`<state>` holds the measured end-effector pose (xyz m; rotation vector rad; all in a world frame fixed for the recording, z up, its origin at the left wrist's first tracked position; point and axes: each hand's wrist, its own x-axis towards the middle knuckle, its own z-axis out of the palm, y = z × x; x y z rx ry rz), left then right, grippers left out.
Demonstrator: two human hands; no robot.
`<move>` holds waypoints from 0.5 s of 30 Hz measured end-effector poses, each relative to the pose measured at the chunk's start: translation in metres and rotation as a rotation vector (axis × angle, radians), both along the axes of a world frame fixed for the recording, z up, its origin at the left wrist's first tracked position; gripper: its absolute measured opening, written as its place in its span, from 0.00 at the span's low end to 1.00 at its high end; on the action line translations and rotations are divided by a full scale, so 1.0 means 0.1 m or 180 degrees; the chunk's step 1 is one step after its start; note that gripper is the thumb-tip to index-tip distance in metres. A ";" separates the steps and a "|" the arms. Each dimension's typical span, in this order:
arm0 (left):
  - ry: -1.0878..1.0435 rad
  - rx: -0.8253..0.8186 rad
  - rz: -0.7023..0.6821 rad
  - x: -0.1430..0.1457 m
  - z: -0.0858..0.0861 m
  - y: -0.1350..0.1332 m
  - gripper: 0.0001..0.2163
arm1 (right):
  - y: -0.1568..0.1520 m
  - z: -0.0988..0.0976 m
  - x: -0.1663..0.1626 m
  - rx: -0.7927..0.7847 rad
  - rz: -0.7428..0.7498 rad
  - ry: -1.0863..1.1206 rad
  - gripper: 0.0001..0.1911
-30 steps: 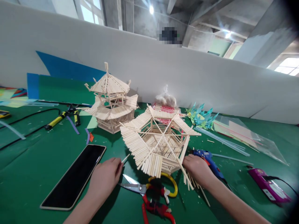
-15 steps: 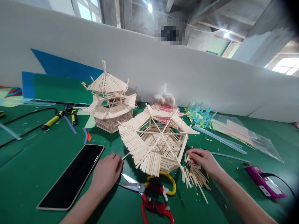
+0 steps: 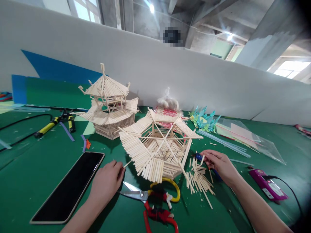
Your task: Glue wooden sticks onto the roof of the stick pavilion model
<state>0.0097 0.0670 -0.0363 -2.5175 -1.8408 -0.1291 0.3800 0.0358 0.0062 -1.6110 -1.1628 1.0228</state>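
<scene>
A half-built hexagonal stick model (image 3: 138,145) stands in the middle of the table, its sloping roof partly covered with short wooden sticks. My left hand (image 3: 109,178) is closed at its left side, pinching the end of a thin stick (image 3: 127,163) that reaches to the roof edge. On the right, my right hand (image 3: 220,165) pinches a short wooden stick (image 3: 202,159) between thumb and fingers, above a loose pile of cut sticks (image 3: 200,181). A blue tool (image 3: 198,157) with a dark tip shows behind that hand, mostly hidden.
Open scissors (image 3: 142,194) with yellow and red handles lie in front of the model. A phone (image 3: 69,186) is at left, a finished stick pavilion (image 3: 108,103) behind, yellow-handled pliers (image 3: 50,126) far left. A purple device (image 3: 267,184) with a cable sits at right.
My right hand has risen slightly off the pile, now with a short stick showing in its fingers. The blue tool has come into sight beside it. My left hand keeps its pinch.
</scene>
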 end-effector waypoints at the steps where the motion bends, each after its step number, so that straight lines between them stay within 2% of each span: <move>1: -0.0002 0.0003 -0.0001 0.00 0.00 0.00 0.14 | 0.00 0.00 0.03 0.0008 -0.0029 -0.0048 0.17; 6: -0.0026 0.0019 0.0002 -0.01 -0.02 0.01 0.14 | 0.01 -0.04 0.05 -0.0027 0.0117 -0.0547 0.16; 10: -0.0081 0.0007 -0.0012 -0.02 -0.03 0.01 0.13 | 0.02 -0.11 -0.05 0.0010 0.0578 -0.1184 0.14; 15: -0.0082 -0.0005 -0.0008 -0.03 -0.04 0.00 0.14 | 0.05 -0.19 -0.17 0.0110 0.1127 -0.2014 0.17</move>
